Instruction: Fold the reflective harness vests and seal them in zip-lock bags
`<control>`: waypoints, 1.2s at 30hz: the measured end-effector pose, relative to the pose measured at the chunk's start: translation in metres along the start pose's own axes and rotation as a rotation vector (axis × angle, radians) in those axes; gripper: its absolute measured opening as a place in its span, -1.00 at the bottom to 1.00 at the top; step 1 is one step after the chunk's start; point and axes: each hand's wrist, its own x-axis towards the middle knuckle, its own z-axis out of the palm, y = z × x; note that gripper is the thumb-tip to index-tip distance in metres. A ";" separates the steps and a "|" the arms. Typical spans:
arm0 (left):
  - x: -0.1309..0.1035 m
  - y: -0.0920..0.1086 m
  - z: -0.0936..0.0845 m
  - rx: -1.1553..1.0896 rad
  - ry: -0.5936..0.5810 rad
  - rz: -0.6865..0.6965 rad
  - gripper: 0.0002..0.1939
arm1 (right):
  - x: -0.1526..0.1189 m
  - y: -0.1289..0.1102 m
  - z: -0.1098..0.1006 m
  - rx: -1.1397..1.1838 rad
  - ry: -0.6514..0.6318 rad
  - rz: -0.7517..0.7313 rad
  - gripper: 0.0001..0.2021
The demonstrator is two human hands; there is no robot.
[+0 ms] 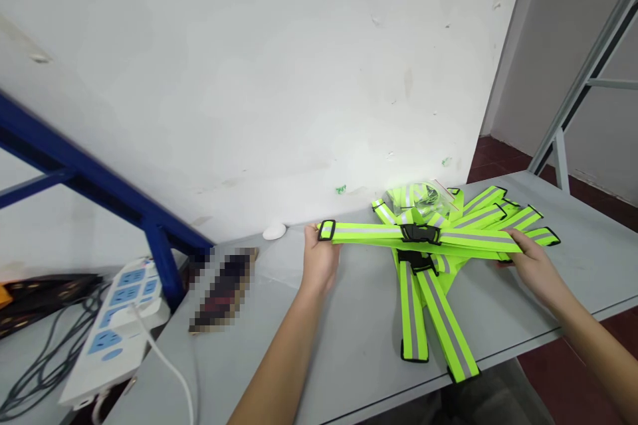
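Observation:
A neon yellow-green belt [369, 232] with a grey reflective stripe is stretched level above the grey table. My left hand [319, 260] is closed on its left end, beside a black slider. At the right end, my right hand [533, 267] pinches the same belt. A black buckle [420, 234] sits fastened near the belt's middle. Beneath and behind it lies a pile of similar belts [486, 209], two of them reaching toward the table's front edge with another black buckle [417, 261]. A clear plastic bag [423, 198] holding more yellow-green material rests at the back of the pile.
The grey table [359, 339] meets a white wall [299, 80]. A white oval object [274, 232] and a pixelated dark item [224, 289] lie left. Farther left are a power strip [117, 325], cables and a blue frame [100, 179]. A grey metal frame [561, 159] stands right.

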 end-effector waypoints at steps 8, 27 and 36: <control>-0.003 0.008 0.001 0.015 -0.082 0.052 -0.51 | 0.002 0.019 0.009 -0.454 0.133 -0.314 -0.65; -0.013 0.002 0.013 -0.452 -0.063 -0.395 -0.86 | -0.007 -0.009 0.033 0.824 0.046 0.319 -0.70; -0.016 0.000 0.003 -0.609 -0.088 -0.452 -0.82 | -0.022 -0.022 0.035 0.836 -0.214 0.420 -0.77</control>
